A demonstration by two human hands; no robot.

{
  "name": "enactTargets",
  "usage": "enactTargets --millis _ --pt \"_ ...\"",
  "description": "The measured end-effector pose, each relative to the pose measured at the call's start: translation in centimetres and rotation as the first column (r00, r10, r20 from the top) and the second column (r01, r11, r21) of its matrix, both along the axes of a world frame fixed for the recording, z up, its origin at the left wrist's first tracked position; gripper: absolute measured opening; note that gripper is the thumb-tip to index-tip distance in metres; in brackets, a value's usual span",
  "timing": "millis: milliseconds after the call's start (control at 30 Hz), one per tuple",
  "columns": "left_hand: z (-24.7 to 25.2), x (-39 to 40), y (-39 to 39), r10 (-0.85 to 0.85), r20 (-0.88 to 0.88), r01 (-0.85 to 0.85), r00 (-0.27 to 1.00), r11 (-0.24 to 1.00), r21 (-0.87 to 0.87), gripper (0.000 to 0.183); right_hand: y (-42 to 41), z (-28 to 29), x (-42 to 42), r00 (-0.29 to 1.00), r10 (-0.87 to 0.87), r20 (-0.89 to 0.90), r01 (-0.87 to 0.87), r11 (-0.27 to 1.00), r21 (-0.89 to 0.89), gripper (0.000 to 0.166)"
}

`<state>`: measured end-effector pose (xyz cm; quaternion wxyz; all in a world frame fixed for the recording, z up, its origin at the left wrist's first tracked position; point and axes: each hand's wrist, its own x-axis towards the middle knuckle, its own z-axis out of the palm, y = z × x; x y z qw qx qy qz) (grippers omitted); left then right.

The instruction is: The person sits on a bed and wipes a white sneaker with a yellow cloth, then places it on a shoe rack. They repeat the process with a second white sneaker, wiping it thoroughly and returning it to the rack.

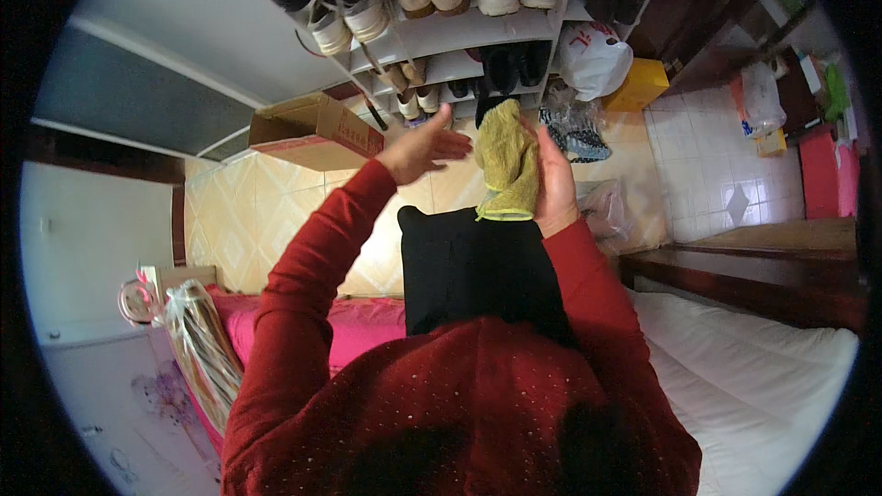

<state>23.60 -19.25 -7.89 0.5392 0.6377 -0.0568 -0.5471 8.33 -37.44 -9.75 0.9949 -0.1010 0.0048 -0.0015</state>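
Note:
A yellow-green cloth (508, 158) with a bright yellow edge lies against the palm and fingers of my right hand (555, 182), above my lap. The cloth hides part of those fingers. To its left, my left hand (428, 146) is held in the air with the fingers apart and nothing in it. A gap separates it from the cloth. Below both hands are my legs in black trousers (482, 269).
A white shoe rack (448, 34) with several pairs of shoes stands ahead. An open cardboard box (310, 134) is on the tiled floor to the left. A white plastic bag (596, 58) and a yellow box (635, 86) sit right of the rack. A dark wooden frame (744, 275) borders the right.

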Motion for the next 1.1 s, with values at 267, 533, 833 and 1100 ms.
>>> enactTargets --millis 267,533,833,1100 --pt "3.7 -7.3 0.2 0.264 -0.294 -0.386 0.919 0.754 -0.531 0.045 0.4 5.0 -1.1 0.999 -0.028 0.029 0.033 0.979 -0.202 0.044" --pt "9.0 -8.1 1.9 0.526 -0.196 -0.544 0.828 0.666 -0.510 0.024 -1.1 6.5 -2.7 0.998 -0.045 0.041 0.061 0.802 -0.594 0.053" --pt "12.5 -8.7 2.5 0.190 0.544 0.132 0.817 0.858 -0.497 0.022 -4.0 4.0 0.3 0.950 -0.300 0.083 0.063 -0.077 -0.995 0.024" --pt "2.9 -5.8 3.2 0.093 0.676 0.005 0.731 0.990 -0.141 0.037 -2.8 -0.5 3.2 0.964 -0.213 -0.156 0.047 0.721 -0.691 0.029"
